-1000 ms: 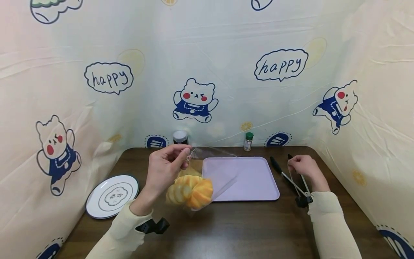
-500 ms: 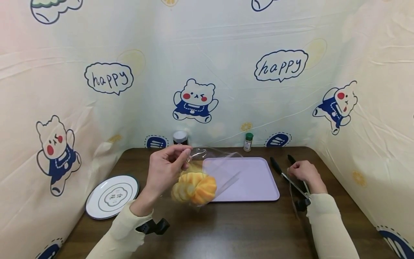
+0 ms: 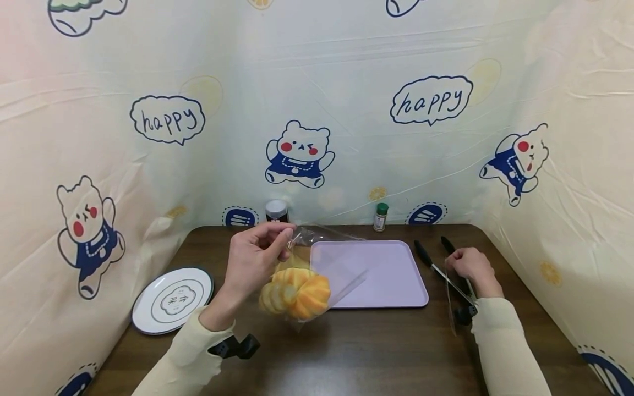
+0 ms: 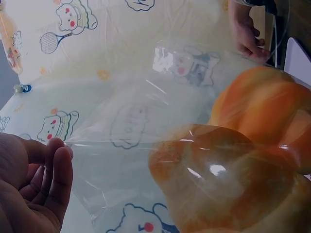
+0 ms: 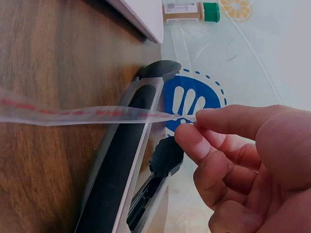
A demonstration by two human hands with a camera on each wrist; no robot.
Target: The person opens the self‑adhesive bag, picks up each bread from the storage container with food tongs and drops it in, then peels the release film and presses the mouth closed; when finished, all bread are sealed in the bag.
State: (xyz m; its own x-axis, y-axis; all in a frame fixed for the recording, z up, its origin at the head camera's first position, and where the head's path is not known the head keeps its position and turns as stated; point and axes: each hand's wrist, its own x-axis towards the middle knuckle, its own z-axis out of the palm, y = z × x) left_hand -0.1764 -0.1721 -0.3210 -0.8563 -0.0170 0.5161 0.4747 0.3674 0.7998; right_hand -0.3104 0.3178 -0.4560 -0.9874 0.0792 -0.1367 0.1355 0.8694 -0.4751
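Observation:
In the head view my left hand (image 3: pixel 250 264) pinches the top edge of a clear plastic bag (image 3: pixel 349 283) between thumb and fingers. Golden bread rolls (image 3: pixel 307 291) sit inside the bag, which hangs above the table; the left wrist view shows a pale roll (image 4: pixel 209 174) and an orange ridged one (image 4: pixel 262 109). On the right, my right hand (image 3: pixel 473 269) pinches the end of a thin clear plastic strip (image 5: pixel 97 115) with red marks, its length dangling down. Black-and-silver tongs (image 5: pixel 119 150) lie spread on the table just beneath this hand.
A lilac tray (image 3: pixel 381 275) lies mid-table, partly seen through the bag. At left is a white plate (image 3: pixel 153 313) with a dark rim. A white-lidded jar (image 3: pixel 276 210) and a green-capped seasoning bottle (image 3: pixel 380 217) stand at the back, before a printed cloth (image 3: pixel 346 154).
The bag of bread swings slightly right, then back left, while my left hand stays almost still. My right hand has shifted a little downward, and the strip hangs from it.

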